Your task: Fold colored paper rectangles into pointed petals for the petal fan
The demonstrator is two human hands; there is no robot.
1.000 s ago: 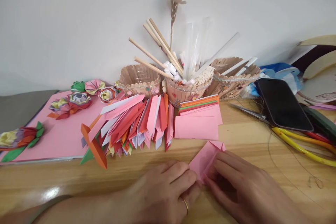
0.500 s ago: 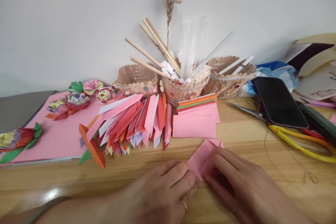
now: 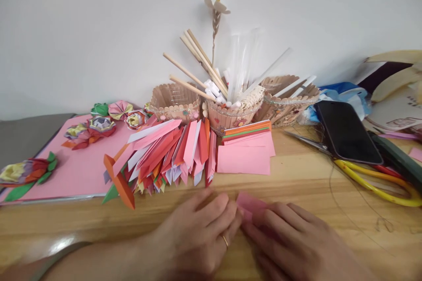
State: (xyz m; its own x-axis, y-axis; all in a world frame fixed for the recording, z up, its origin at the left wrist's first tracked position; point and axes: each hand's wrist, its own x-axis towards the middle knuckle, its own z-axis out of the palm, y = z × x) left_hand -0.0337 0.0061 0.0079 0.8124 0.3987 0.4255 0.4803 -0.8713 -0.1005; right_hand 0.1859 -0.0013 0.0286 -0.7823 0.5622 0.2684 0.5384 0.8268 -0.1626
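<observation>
Wooden tabletop (image 3: 296, 182): three stick baskets (image 3: 232, 117), folded paper strips (image 3: 165, 151), pink cards (image 3: 244, 160), pink sheet (image 3: 77, 167), scissors (image 3: 358, 177).

You can't read any text here for certain. The closest you get is on the pale object (image 3: 391, 107) at your far right, beyond the phone (image 3: 348, 131) and beside the blue and white plastic (image 3: 344, 95). Low on it you can see a line of reddish-brown outlined marks (image 3: 404, 123) that look like lettering, and above them a short row of small dark marks (image 3: 414, 98); both are too blurred to make out.
</observation>
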